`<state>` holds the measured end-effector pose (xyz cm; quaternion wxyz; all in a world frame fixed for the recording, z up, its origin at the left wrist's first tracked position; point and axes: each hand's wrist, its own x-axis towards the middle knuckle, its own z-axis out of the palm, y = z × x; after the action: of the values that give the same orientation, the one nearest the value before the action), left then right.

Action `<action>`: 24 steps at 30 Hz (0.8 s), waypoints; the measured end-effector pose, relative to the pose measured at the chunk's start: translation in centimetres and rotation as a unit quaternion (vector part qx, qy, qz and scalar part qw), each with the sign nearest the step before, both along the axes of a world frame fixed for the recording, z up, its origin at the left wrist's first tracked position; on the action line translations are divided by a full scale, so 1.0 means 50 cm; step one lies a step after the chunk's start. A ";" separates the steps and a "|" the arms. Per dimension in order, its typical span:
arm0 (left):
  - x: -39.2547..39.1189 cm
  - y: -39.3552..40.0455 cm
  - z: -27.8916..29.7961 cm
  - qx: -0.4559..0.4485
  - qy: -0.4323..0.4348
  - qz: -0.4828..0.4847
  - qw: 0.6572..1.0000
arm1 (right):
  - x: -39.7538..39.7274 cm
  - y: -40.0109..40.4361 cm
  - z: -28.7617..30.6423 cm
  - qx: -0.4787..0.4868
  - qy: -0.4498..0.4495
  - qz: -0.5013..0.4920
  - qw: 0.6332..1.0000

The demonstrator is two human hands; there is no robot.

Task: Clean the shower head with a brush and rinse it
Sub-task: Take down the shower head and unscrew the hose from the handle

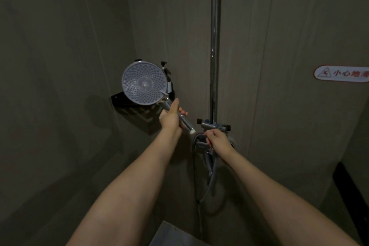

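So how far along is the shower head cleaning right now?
Done: the shower head is off its hose; the left hand holds its handle, with the bare end free and the spray face toward the camera. In hand: the right hand is at the tap, gripping the hose end. Left: no brush or running water shows, so whether scrubbing is done cannot be told; rinsing appears to remain.

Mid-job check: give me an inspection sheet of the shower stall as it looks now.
Surface: dark wall panels, no water seen running.
Job's things: shower head off the hose, nozzle face toward camera; no brush seen.
Clutter: black corner shelf with pump bottle behind the head.
Hands: left hand grips the head's handle; right hand closed at the valve.
Cables: hose hangs looped below the valve.
Surroundings: chrome riser pipe; slip warning sign at right.
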<state>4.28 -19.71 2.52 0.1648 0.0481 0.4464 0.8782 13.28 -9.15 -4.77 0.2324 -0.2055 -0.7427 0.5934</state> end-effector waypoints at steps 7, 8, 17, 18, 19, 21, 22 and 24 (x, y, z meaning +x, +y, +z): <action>-0.006 -0.003 -0.004 -0.046 0.002 0.003 0.999 | -0.009 -0.006 0.013 0.044 -0.032 0.026 0.998; -0.007 -0.002 -0.001 -0.045 0.006 0.000 0.999 | -0.010 -0.006 0.016 0.047 -0.034 0.029 0.998; -0.019 -0.012 0.008 -0.069 0.060 0.001 0.996 | -0.014 -0.005 0.010 0.042 -0.032 0.033 0.998; -0.028 -0.017 0.010 -0.087 0.078 0.006 0.993 | -0.010 -0.002 0.005 0.047 -0.040 0.029 0.998; -0.034 -0.025 0.012 -0.107 0.096 0.011 0.990 | -0.006 0.000 0.004 0.049 -0.047 0.026 0.997; -0.044 -0.035 0.015 -0.134 0.120 0.020 0.983 | 0.000 0.004 0.003 0.036 -0.057 0.024 0.997; -0.048 -0.038 0.012 -0.137 0.125 0.020 0.982 | 0.003 0.005 0.003 0.024 -0.061 0.023 0.998; -0.053 -0.042 0.005 -0.140 0.130 0.009 0.982 | 0.003 0.004 0.007 0.011 -0.065 0.021 0.998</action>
<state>1.63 -21.79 2.77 0.1023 0.1341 0.5826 0.7950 13.42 -8.93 -4.40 0.1733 -0.2250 -0.7666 0.5758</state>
